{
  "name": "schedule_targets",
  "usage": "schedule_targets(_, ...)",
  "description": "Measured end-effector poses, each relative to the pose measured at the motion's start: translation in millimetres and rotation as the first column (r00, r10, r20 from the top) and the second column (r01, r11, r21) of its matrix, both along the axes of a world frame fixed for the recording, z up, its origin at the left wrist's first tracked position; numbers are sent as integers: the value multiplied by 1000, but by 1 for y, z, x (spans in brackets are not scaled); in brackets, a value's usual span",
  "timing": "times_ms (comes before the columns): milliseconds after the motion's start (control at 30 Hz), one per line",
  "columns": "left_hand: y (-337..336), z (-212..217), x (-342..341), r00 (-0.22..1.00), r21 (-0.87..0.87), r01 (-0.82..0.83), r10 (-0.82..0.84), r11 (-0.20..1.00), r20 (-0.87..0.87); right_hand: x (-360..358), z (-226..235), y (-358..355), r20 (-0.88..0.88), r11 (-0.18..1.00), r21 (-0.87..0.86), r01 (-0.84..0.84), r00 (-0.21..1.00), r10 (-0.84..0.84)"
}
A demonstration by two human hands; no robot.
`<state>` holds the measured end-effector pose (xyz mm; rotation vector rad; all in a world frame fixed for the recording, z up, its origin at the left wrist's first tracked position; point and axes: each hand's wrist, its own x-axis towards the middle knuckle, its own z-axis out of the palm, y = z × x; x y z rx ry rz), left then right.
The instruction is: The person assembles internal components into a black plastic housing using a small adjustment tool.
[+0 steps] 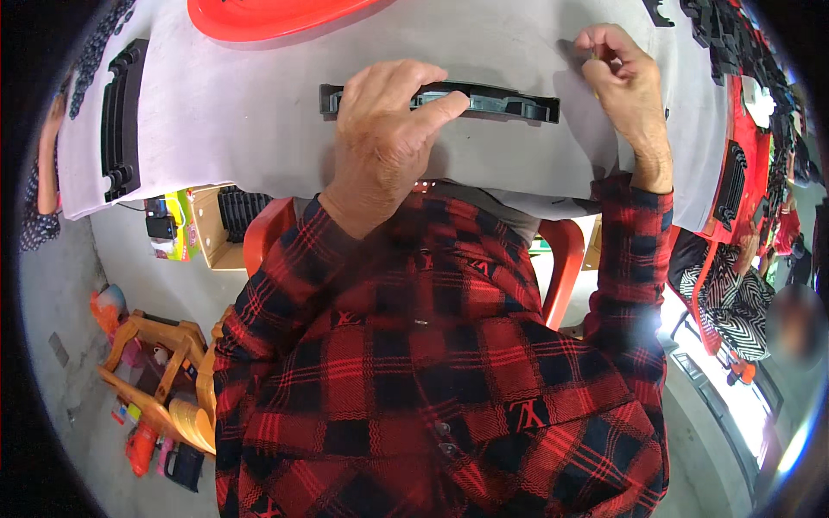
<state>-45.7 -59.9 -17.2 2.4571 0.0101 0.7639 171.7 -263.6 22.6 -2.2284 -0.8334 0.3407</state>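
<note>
A long, narrow black plastic part (528,108) lies crosswise on the grey-covered table (259,104) in front of me. My left hand (380,151) grips it left of its middle, thumb along the near side and fingers reaching over, so that stretch is hidden. To the right of the part, apart from it, my right hand (635,91) is raised over the table. Its thumb and forefinger are curled together in a pinch, around something too small to make out.
A red basin (259,33) stands at the far edge of view. One slotted black part (121,121) lies at the left, another (731,186) at the right, near heaped black parts (712,39). People sit on both sides. Under the table is a cardboard box (205,229).
</note>
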Motion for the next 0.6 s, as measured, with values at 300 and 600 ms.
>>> schedule_targets(300,-1,4,-1,999,-7,-2,2,1000,-37,-31,12,23,-507,553,813,179,685,523)
schedule_targets(600,-2,1,2,1000,-8,-2,2,1000,17,-67,-14,99,-78,-42,971,235,478,875)
